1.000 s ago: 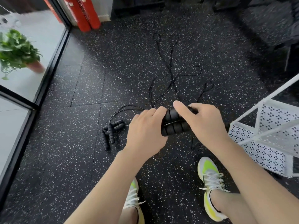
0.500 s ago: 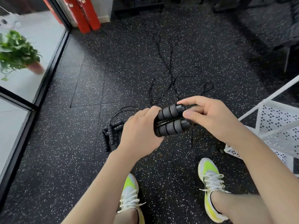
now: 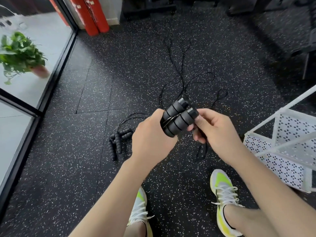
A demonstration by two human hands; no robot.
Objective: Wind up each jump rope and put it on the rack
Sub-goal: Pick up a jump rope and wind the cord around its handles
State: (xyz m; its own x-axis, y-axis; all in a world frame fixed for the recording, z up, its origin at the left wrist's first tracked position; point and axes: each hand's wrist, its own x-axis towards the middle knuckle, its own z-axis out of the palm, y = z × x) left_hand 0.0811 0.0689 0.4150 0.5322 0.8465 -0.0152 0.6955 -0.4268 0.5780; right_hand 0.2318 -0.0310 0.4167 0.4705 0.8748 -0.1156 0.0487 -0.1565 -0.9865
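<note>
My left hand grips two black ribbed jump rope handles held side by side, their ends tilted up and to the right. My right hand pinches the thin black cord just right of the handles; a loop of it hangs below the hand. Other cord lies in loose loops on the floor beyond. More black handles lie in a small pile on the floor to the left. The white perforated metal rack stands at the right edge.
The floor is black speckled rubber. A glass partition with a black frame runs along the left, with a potted plant behind it. Red cylinders stand at the back. My two shoes are below the hands.
The handles have tilted from lying level to pointing up and right. My right hand came off the handles' ends and now holds the cord beside them.
</note>
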